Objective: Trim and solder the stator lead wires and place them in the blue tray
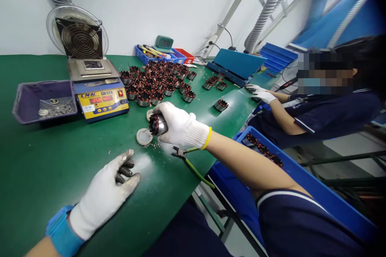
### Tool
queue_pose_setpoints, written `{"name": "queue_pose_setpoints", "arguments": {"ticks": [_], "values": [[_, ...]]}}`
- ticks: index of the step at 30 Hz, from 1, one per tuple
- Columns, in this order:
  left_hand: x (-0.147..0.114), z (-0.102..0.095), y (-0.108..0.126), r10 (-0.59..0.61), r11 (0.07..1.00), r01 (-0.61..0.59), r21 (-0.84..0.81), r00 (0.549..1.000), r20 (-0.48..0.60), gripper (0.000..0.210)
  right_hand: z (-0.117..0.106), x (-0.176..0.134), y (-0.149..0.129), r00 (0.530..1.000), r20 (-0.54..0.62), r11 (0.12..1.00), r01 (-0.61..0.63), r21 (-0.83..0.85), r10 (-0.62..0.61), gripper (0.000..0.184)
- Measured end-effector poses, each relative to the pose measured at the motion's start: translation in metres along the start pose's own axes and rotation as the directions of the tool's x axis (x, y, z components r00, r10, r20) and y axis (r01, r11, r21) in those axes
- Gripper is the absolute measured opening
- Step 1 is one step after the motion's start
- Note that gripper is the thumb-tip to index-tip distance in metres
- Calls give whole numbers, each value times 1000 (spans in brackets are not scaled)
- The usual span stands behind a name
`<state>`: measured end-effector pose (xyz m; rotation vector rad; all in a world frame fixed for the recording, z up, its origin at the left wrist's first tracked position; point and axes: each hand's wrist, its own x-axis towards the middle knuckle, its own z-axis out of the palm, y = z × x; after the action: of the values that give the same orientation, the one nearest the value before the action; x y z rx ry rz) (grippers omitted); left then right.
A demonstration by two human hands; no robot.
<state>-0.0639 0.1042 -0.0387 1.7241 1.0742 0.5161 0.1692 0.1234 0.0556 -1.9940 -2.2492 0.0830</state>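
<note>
My right hand (177, 124), in a white glove with a yellow cuff edge, is closed around a motor stator (157, 124) with a steel shell and copper windings. The stator is tilted on its side, its wound end facing left, close to a small round whitish dish (144, 136). My left hand (105, 190) wears a white glove with dark, worn fingertips. Its fingers are apart and curved, with nothing in them, low over the green table. Side cutters (193, 164) with green handles lie below my right hand. Small wire clippings are scattered beside the dish.
Many stators (157, 80) crowd the table's back middle. A digital solder pot (101, 98) stands left, with a fan (81, 40) behind it and a purple bin (45, 102) alongside. A blue tray (250, 130) of stators lies right. A co-worker's gloved hands (261, 93) are further right.
</note>
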Motion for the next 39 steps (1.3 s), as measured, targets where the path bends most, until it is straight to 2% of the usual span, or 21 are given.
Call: {"name": "queue_pose_setpoints", "arguments": {"ticks": [2,4,5,7,8,12,16,19,21,24,27,30,32,35,39], "values": [[0,0,0,-4,1000,4,6,1000,1,61,-6,-1,4,998,-49,999,48,18,-47,60],[1,0,0,-6,1000,6,13,1000,-2,61,-11,1,5,988,-63,987,133,-91,-140,58],[1,1,-1,-8,1000,8,16,1000,-5,60,-12,3,4,980,-50,967,181,-181,-193,51],[1,0,-1,-9,1000,9,18,1000,-6,60,-11,8,0,957,7,892,273,-360,-290,29],[1,0,-1,-9,1000,9,17,1000,-6,59,-8,10,-3,944,49,849,314,-424,-325,25],[0,-1,1,-17,1000,17,24,1000,-24,61,10,17,-15,896,181,755,440,-486,-406,32],[1,-1,3,-39,999,40,33,999,-20,63,25,20,-19,888,170,754,454,-475,-428,31],[1,-1,3,-42,998,44,46,999,-29,64,27,22,-18,893,138,758,439,-483,-429,28],[2,0,3,-33,997,36,64,999,-41,62,21,24,-18,891,139,752,440,-491,-431,28],[3,1,1,-9,997,14,77,998,-57,58,-2,37,-20,906,106,757,402,-515,-409,27],[3,2,0,14,999,-10,54,997,-74,54,-33,71,-31,933,7,786,306,-537,-359,26],[3,2,1,26,999,-22,45,996,-87,50,-58,125,-50,959,-114,850,169,-499,-258,32],[3,2,0,35,999,-31,44,995,-94,48,-67,165,-64,958,-174,867,119,-484,-229,34],[2,3,-2,54,998,-51,28,994,-98,47,-67,216,-81,938,-201,842,143,-519,-283,34],[2,4,-5,53,999,-52,8,995,-79,48,-51,252,-94,908,-84,746,282,-603,-411,31]]}}
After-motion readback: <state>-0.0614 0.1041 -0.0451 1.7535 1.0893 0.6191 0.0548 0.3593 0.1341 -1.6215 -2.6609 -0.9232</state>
